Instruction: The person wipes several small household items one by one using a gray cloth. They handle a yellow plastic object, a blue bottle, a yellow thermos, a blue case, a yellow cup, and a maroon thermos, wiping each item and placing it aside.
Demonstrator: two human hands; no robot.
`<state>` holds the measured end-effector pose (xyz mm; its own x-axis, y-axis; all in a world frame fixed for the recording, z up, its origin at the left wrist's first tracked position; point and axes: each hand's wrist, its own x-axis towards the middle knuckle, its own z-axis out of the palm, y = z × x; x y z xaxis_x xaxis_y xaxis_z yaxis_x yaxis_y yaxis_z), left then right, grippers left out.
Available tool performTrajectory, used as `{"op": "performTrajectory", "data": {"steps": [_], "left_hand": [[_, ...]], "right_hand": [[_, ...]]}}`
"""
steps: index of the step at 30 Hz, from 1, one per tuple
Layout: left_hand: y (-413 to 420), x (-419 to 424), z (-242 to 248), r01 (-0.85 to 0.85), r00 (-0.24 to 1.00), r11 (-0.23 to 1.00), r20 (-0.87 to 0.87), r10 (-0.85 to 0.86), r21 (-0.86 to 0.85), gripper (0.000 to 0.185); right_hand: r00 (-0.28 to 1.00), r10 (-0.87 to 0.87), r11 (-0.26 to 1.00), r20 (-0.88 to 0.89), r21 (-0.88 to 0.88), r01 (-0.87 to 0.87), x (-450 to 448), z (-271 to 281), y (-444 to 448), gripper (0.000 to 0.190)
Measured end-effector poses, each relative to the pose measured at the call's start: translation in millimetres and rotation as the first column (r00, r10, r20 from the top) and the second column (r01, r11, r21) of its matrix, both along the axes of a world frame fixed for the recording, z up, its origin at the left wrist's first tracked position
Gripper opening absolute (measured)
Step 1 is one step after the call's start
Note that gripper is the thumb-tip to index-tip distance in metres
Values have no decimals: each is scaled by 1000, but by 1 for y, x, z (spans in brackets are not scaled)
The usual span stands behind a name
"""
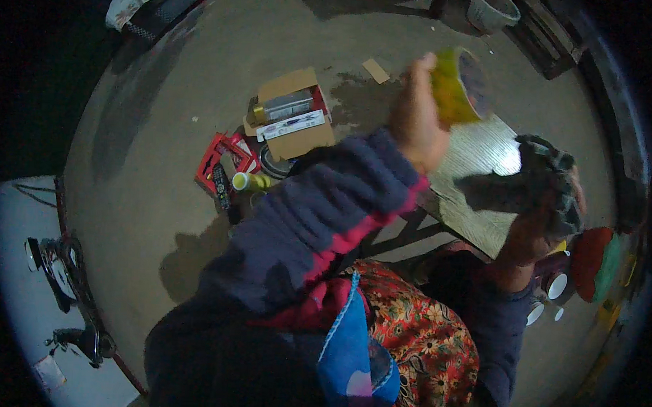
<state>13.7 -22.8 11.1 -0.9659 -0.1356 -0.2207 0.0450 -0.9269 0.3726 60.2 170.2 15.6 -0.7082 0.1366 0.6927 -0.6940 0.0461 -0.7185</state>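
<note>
My left hand (422,112) grips a yellow-green cup or small tub (451,87), tilted sideways with its round mouth facing right; it is slightly blurred. To the right and lower, my right hand (532,232) holds a bunched dark grey cloth (547,184), one end of which hangs out to the left. Both hands are above a low table with a pale, ribbed, shiny top (478,171). The cup and the cloth are apart. The fingers of my right hand are partly hidden by the cloth.
On the floor at left lie an open cardboard box (301,143) with packages, a red box (206,164), a black remote control (221,185) and a yellow-green container (250,181). A pale bucket (491,13) stands at the top. White round objects (557,286) are at right.
</note>
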Motion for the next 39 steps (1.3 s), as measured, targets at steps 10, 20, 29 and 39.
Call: {"op": "performTrajectory", "data": {"steps": [10, 20, 29, 39], "left_hand": [[-253, 10, -178, 441, 897, -526, 354, 264, -727, 38], [-263, -32, -286, 245, 761, -965, 635, 130, -96, 26], [-270, -30, -324, 135, 926, -972, 373, 55, -192, 22], [-211, -59, -239, 319, 941, -532, 330, 78, -785, 52]], "right_hand": [[890, -205, 967, 407, -55, 247, 8, -6, 28, 33], [887, -61, 982, 457, -131, 135, 0, -2, 35, 36], [827, -76, 967, 558, -160, 197, 4, -4, 43, 39], [848, 28, 949, 529, -281, 144, 2, -1, 38, 40]]}}
